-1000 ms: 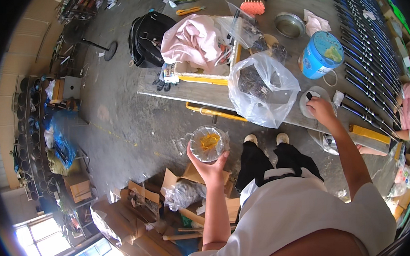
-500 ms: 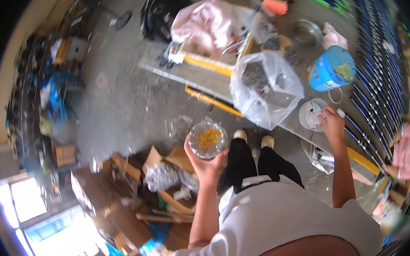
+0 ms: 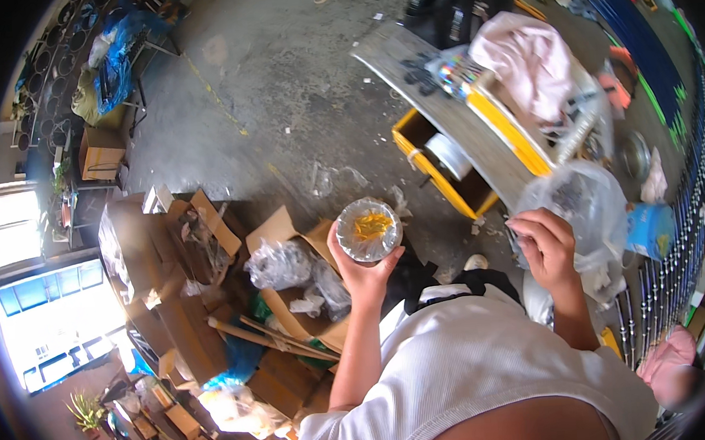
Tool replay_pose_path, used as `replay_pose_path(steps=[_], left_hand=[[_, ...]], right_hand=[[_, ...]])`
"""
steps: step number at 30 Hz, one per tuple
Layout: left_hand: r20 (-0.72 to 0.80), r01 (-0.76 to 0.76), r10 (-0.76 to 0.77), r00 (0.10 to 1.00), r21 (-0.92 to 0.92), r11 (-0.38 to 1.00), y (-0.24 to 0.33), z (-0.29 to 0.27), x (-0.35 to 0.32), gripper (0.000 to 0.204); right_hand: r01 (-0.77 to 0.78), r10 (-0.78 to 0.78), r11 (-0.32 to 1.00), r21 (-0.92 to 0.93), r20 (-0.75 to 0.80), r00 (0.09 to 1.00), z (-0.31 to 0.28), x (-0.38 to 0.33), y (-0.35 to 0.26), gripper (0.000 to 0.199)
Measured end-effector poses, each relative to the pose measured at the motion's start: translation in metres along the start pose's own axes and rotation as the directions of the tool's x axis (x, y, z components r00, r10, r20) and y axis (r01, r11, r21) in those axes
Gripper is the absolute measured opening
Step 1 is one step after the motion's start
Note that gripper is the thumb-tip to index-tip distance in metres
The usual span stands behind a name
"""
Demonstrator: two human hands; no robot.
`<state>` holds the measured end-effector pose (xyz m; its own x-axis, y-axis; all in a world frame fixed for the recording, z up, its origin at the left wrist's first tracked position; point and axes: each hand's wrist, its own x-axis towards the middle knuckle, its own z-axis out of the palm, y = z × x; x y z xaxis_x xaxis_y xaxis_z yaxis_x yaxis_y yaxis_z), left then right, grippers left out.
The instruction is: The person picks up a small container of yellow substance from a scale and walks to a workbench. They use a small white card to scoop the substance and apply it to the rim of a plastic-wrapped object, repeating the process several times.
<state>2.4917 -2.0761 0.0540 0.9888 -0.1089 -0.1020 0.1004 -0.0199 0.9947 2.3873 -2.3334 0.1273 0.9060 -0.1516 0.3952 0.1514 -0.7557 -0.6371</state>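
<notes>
My left hand (image 3: 362, 270) is closed round a clear plastic bowl (image 3: 371, 250), held in front of my body, with orange-yellow strips (image 3: 373, 227) in it. Bare at the tips, my right hand (image 3: 547, 249) is raised at the near side of a clear plastic bag (image 3: 584, 196). Its fingers are bent and a little apart, with nothing seen between them. The bag stands open and seems to hold dark scraps.
A yellow-edged drawer (image 3: 413, 146) juts from the grey bench (image 3: 407, 69), a white spool (image 3: 449, 156) inside. A blue bucket (image 3: 647, 230) and rows of thin rods (image 3: 682, 205) are on the right. Open cardboard boxes (image 3: 275, 225) with crumpled plastic crowd the left.
The view has swung left, so the bench sits farther right. My right hand has left the white round object on the bench and drawn in toward me. My left hand still holds the bowl.
</notes>
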Motion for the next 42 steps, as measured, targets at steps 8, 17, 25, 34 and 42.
replay_pose_path(steps=[8, 17, 25, 34, 42], left_hand=[[-0.18, -0.12, 0.152, 0.972, 0.176, 0.977, 0.035, -0.13, 0.167, 0.101], [-0.19, -0.094, 0.118, 0.975, 0.131, 0.987, 0.059, -0.156, 0.339, 0.104], [0.002, -0.112, 0.112, 0.994, 0.066, 0.991, 0.092, -0.081, 0.563, 0.106], [0.134, -0.196, 0.172, 0.976, 0.194, 0.961, 0.113, -0.012, 0.77, 0.106], [0.387, -0.278, 0.219, 0.896, 0.102, 0.955, 0.119, 0.071, 0.97, 0.105]], right_hand=[[0.023, -0.036, 0.996, 0.08, 0.159, 0.987, 0.158, 0.186, -0.023, 0.011], [0.043, -0.067, 0.995, 0.092, 0.275, 0.959, 0.261, 0.333, 0.014, 0.012], [-0.072, 0.072, 0.997, -0.004, 0.107, 0.992, 0.301, 0.49, 0.106, 0.013], [-0.283, 0.273, 0.932, -0.227, -0.077, 0.959, 0.276, 0.65, 0.215, 0.024], [-0.765, 0.65, 0.462, -0.448, -0.416, 0.636, 0.278, 0.723, 0.309, 0.024]])
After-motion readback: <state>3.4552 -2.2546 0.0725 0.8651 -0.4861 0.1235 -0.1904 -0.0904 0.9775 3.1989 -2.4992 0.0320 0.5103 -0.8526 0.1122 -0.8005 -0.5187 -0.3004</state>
